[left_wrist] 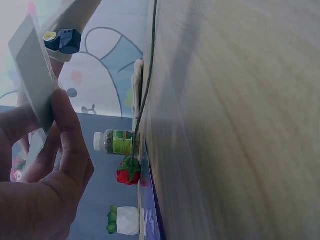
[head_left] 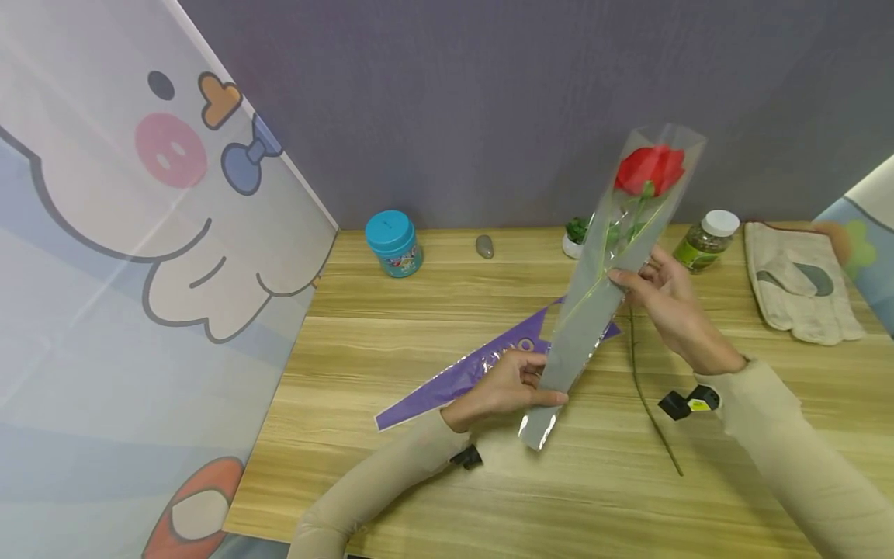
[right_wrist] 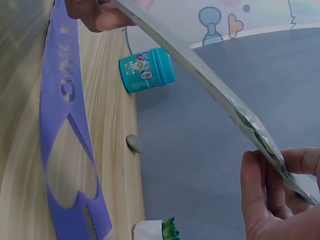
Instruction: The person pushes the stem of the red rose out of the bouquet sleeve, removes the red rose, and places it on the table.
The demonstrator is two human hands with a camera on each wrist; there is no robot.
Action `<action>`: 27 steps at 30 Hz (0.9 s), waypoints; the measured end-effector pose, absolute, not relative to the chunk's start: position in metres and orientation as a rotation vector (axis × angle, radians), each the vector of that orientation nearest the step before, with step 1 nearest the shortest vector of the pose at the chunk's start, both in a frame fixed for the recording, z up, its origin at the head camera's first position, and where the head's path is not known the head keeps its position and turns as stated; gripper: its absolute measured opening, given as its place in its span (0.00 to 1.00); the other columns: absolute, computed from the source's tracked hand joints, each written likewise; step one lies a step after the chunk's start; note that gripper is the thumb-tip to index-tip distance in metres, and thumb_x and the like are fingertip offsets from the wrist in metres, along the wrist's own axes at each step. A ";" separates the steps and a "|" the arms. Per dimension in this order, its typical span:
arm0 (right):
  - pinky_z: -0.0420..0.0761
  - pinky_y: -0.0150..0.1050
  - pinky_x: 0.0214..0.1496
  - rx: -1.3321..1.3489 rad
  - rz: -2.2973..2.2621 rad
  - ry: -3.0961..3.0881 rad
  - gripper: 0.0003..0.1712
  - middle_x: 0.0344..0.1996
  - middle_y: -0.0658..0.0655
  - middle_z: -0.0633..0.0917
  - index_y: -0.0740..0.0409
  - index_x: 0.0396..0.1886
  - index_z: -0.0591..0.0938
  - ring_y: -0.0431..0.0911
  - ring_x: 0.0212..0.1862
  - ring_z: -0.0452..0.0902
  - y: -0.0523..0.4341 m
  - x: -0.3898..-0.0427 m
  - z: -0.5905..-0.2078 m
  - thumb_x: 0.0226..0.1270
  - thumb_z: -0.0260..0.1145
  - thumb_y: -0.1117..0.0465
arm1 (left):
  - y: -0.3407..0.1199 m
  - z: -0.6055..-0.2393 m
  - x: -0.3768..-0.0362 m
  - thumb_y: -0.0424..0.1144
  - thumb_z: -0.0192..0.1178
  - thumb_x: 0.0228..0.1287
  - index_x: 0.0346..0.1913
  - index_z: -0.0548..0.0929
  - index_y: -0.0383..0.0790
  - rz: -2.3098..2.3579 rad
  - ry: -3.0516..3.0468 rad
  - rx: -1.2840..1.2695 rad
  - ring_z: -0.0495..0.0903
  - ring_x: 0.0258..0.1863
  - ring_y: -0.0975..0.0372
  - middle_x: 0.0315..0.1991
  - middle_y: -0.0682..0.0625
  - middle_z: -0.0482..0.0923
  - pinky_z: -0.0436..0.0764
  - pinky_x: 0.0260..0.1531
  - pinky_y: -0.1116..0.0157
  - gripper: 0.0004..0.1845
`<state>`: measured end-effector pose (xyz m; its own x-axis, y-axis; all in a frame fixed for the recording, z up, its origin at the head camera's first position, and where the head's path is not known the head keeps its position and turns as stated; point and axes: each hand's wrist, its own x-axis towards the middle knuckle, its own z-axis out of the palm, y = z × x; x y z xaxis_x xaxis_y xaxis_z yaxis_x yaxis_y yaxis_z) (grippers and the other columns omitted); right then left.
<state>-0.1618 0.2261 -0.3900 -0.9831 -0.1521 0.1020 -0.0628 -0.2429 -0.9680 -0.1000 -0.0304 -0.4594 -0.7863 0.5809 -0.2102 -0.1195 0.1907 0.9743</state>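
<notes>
Clear plastic sleeve point(head_left: 601, 264): long, tapered cellophane wrap with a grey backing, held tilted above the tabletop point(head_left: 419, 481), right of frame centre; wide mouth at upper right, narrow tail at lower centre.
Red rose point(head_left: 649, 169): artificial bloom with green stem, inside the sleeve near its wide top.
Left hand point(head_left: 506, 386): grip closed on the narrow lower part of the sleeve, thumb on one face, fingers behind; centre of the head view, low over the wood.
Right hand point(head_left: 667, 299): grip pinching the sleeve's edge at mid-length, fingers curled round it; right of centre.
Purple wrap point(head_left: 461, 373): flat tapered purple sleeve with a heart-shaped window, lying on the tabletop under the left hand.
Bare stem point(head_left: 646, 388): thin dark stalk lying on the wood below the right hand.
Teal jar point(head_left: 393, 243): round tub with lid, back edge, left of centre.
Grey pebble point(head_left: 484, 246): just right of the jar.
Small potted plant point(head_left: 576, 235): white pot, behind the sleeve.
White-capped bottle point(head_left: 707, 241): green contents, back right.
Beige oven mitt point(head_left: 796, 281): far right.
</notes>
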 end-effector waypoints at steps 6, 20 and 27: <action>0.87 0.28 0.42 -0.230 -2.439 1.900 0.23 0.46 0.43 0.92 0.49 0.66 0.77 0.35 0.45 0.88 0.226 -0.163 -0.388 0.76 0.64 0.68 | -0.028 -0.463 -0.099 0.26 0.74 0.58 0.58 0.84 0.28 1.637 1.888 0.446 0.82 0.30 0.70 0.45 0.32 0.89 0.82 0.34 0.75 0.23; 0.88 0.31 0.35 -0.274 -2.435 1.950 0.22 0.46 0.45 0.92 0.54 0.66 0.77 0.37 0.42 0.89 0.223 -0.165 -0.385 0.76 0.64 0.68 | -0.029 -0.462 -0.105 0.31 0.72 0.63 0.59 0.81 0.36 1.754 1.896 0.454 0.83 0.36 0.70 0.48 0.42 0.87 0.84 0.40 0.72 0.21; 0.85 0.31 0.28 -0.300 -2.378 2.025 0.24 0.44 0.45 0.92 0.54 0.68 0.77 0.37 0.36 0.89 0.220 -0.163 -0.388 0.75 0.65 0.68 | -0.025 -0.455 -0.109 0.32 0.71 0.64 0.58 0.80 0.36 1.860 1.915 0.387 0.85 0.36 0.69 0.47 0.46 0.86 0.85 0.39 0.71 0.21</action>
